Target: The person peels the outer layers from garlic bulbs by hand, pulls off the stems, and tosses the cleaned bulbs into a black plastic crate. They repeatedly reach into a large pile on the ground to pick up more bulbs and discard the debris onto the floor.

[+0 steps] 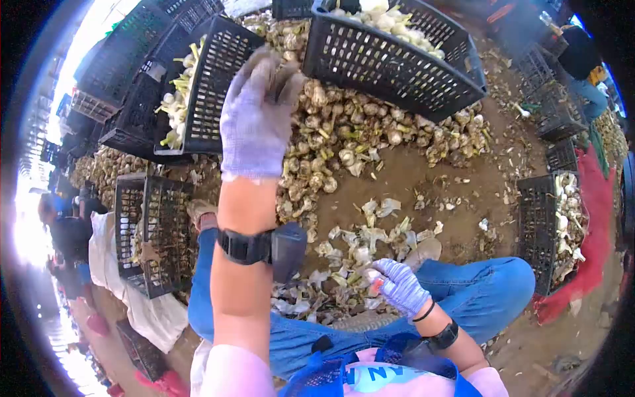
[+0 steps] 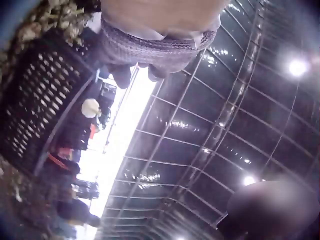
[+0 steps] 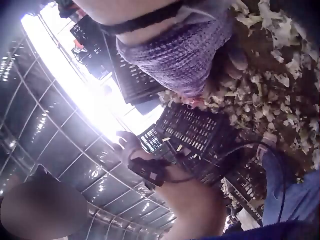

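Observation:
My left hand (image 1: 259, 109), in a pale lavender knit glove, is stretched forward over the garlic pile (image 1: 344, 122), beside the slatted black crate (image 1: 221, 79) at the left. Its fingers are spread, blurred, with nothing visible between them. In the left wrist view a pale garlic bulb (image 2: 90, 108) shows past the rim of a dark crate (image 2: 40, 95). Low over my lap, my right hand (image 1: 400, 289), gloved alike, has its fingers curled around a small red thing (image 1: 376, 286); most of it is hidden, and I cannot tell its kind.
A large black crate (image 1: 397, 73) with garlic bulbs stands ahead. Other crates stand at the left (image 1: 155, 228) and right (image 1: 537, 225), the right one beside red cloth (image 1: 589, 238). Peeled skins and stalks (image 1: 357, 248) litter the ground between my jeans-clad legs (image 1: 476, 284). People are farther back.

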`<state>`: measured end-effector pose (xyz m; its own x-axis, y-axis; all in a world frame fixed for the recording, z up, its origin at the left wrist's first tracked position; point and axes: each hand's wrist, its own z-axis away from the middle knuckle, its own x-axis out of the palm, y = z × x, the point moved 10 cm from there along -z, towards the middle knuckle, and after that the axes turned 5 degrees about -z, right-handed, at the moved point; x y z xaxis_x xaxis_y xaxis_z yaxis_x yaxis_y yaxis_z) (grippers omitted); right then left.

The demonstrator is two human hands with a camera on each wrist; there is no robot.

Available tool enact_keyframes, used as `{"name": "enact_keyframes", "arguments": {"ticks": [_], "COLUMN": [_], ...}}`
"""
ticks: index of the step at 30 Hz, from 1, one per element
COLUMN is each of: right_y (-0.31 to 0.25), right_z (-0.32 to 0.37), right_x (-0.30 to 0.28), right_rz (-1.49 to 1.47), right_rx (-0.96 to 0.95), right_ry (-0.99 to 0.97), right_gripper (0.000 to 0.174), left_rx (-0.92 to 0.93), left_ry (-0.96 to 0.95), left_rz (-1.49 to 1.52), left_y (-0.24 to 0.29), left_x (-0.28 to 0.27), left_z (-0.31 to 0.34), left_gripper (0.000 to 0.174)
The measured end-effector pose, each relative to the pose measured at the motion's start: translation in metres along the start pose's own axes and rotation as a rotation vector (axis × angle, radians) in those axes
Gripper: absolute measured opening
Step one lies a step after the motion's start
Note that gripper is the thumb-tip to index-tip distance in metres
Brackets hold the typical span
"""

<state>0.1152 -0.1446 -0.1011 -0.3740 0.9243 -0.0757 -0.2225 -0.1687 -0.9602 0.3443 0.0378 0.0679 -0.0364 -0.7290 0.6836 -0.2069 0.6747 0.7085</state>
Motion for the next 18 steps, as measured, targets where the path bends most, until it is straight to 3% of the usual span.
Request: {"name": "enact_keyframes", "arguments": {"ticks": [3,5,6,7,8,9,11,12,14,16,17,18], "right_y": [0.058,0.061,0.053,0.054,0.054,0.061,0.081,0.085,0.102,0.111,0.102,0.091], "right_z": [-0.002,-0.009,-0.014,-0.019,-0.023,-0.024,-0.025,-0.029,-0.025,-0.022,-0.031,-0.038], "right_x": [0.009,0.012,0.011,0.009,0.006,0.007,0.01,0.007,0.012,0.015,0.004,-0.006], "right_rz": [0.023,0.084,0.156,0.231,0.14,0.135,-0.148,-0.149,-0.286,-0.361,-0.268,-0.175], "right_rx": [0.031,0.041,0.147,0.25,0.178,0.191,0.331,0.343,0.529,0.631,0.507,0.38], "right_ry": [-0.033,-0.062,-0.09,-0.119,-0.072,-0.076,-0.081,-0.081,-0.132,-0.153,-0.087,-0.021], "right_gripper": [0.024,0.025,0.023,0.022,0.024,0.024,0.031,0.031,0.032,0.033,0.034,0.035], "left_rx": [-0.147,-0.391,-0.452,-0.55,-0.519,-0.463,-0.476,-0.49,-0.61,-0.636,-0.643,-0.634], "left_ry": [0.228,0.323,0.37,0.352,0.247,0.023,-0.207,-0.211,-0.67,-0.728,-0.775,-0.671], "left_rz": [-0.454,-0.731,-0.719,-0.914,-1.146,-1.445,-1.935,-1.93,-2.244,-2.315,-2.391,-2.392], "left_y": [-0.044,-0.084,-0.106,-0.125,-0.148,-0.175,-0.193,-0.208,-0.262,-0.279,-0.281,-0.275], "left_x": [-0.101,-0.166,-0.191,-0.204,-0.231,-0.246,-0.212,-0.22,-0.238,-0.253,-0.253,-0.253], "left_z": [0.028,0.059,0.073,0.08,0.078,0.072,0.058,0.049,0.046,0.039,0.038,0.032], "left_gripper": [0.024,0.025,0.025,0.026,0.027,0.029,0.036,0.036,0.044,0.047,0.049,0.051]}}
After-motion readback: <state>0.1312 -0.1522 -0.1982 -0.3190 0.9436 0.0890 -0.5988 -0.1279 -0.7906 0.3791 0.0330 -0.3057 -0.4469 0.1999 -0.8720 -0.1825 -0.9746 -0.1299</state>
